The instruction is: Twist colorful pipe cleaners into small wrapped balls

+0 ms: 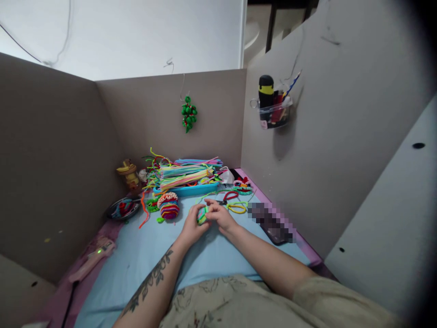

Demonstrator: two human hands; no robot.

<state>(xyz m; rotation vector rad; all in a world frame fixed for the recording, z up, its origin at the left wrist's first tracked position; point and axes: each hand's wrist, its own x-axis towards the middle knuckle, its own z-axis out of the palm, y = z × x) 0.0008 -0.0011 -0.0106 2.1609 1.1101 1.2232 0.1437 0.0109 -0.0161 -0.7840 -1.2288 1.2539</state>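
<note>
Centrally, note the striped piece [202,215] above the blue cloth [145,246], nearer than the tray [200,189]; cupped in the curled left hand [193,223], met at right by the right hand [221,217], fingers bent, impossible to tell whether pinching. Probably light, soft-surfaced, springy, easily crushed; best held lightly by the outer sides.

A: State the position of the grey panels [146,123].
B: Left, centre and right of the frame. A white wall [136,36] occupies the upper left.
A: Specify the surface [146,255].
B: Light blue, with a pink border [303,248] along the right.
</note>
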